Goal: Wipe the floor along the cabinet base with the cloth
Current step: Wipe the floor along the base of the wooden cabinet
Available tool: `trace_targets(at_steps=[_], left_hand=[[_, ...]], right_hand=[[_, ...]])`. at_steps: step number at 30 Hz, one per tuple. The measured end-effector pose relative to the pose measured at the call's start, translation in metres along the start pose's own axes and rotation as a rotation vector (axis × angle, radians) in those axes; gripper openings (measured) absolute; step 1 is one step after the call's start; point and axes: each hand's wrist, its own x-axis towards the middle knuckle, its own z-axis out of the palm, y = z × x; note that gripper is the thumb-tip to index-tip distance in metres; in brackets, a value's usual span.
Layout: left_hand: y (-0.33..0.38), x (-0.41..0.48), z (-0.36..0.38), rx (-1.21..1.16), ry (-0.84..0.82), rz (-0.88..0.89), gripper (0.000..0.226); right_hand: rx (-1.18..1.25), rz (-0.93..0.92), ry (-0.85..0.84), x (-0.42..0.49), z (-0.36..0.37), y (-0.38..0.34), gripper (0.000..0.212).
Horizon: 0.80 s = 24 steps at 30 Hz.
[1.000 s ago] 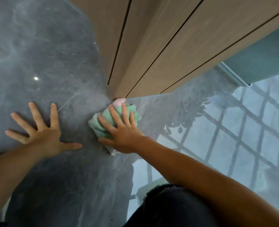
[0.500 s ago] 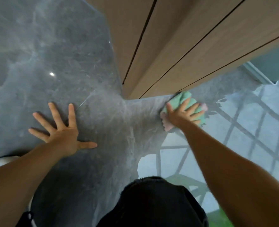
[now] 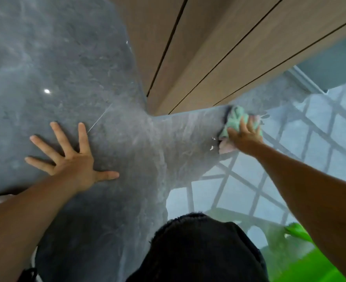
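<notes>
Pressing down on the cloth (image 3: 234, 121), the right hand (image 3: 244, 135) lies flat over it on the floor (image 3: 70, 58), fingers (image 3: 243, 124) loosely spread across the fabric rather than curled round it. How firmly it presses cannot be told. The cloth is one bunched piece, mint green with a pale pink part showing at its near edge and beside the fingers. It sits far right in the head view, its far end touching the foot of the cabinet (image 3: 219, 58), right along the base line. Two small pale flecks lie on the floor just left of the cloth.

The left hand (image 3: 74, 157) is well apart from the cloth, at the near left. It is opened wide, all five fingers splayed, palm flat on the dark grey marbled floor, thumb pointing right. It holds nothing and touches only the floor.

Two hands and two bare forearms are in view, one cloth, and one wooden cabinet. The cabinet front shows three dark seams running from its foot away to the far side. Its corner meets the floor between the two hands, nearer the far side.

The glossy floor on the right reflects a window grid (image 3: 290, 159), and a single bright spot (image 3: 47, 91) of light shows at the far left. A dark rounded shape (image 3: 198, 251) fills the near centre; what it is cannot be told. A bright green patch (image 3: 302, 267) lies at the near right.
</notes>
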Motion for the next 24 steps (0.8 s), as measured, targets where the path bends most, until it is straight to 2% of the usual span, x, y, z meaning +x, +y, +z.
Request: trace_targets(at_steps=[2,4,6,9,10,12,14,18,20,24], left_hand=[[0.0,0.0,0.0,-0.012,0.015,-0.009,0.154],[-0.002,0.001,0.003,-0.042,0.038,0.015,0.155],[-0.006,0.006,0.008,-0.062,0.081,0.031,0.156],[-0.005,0.007,0.01,-0.104,0.128,0.058,0.151],[-0.004,0.007,0.009,-0.119,0.165,0.083,0.144],[-0.003,0.014,-0.001,-0.143,0.279,0.146,0.114],[-0.006,0.034,-0.025,-0.116,0.354,0.224,0.091],[-0.035,0.087,-0.067,-0.088,0.434,0.216,0.077],[-0.044,0.096,-0.07,-0.064,0.494,0.21,0.078],[-0.048,0.099,-0.061,-0.085,0.671,0.263,0.07]], right_hand=[[0.201,0.342,-0.089,-0.005,0.002,0.007,0.077],[0.244,0.413,-0.043,-0.032,0.016,-0.036,0.084],[0.176,0.192,-0.028,-0.065,0.03,-0.097,0.091],[0.034,-0.414,-0.036,-0.105,0.034,-0.178,0.092],[0.031,-0.541,-0.059,-0.111,0.028,-0.196,0.09],[0.012,-0.61,-0.115,-0.115,0.018,-0.212,0.089],[-0.115,-0.686,-0.103,-0.119,0.013,-0.209,0.09],[-0.385,-1.009,0.03,-0.128,0.025,-0.214,0.072],[-0.324,-1.001,0.095,-0.123,0.026,-0.235,0.072],[-0.075,-0.793,0.142,-0.083,0.001,-0.303,0.075]])
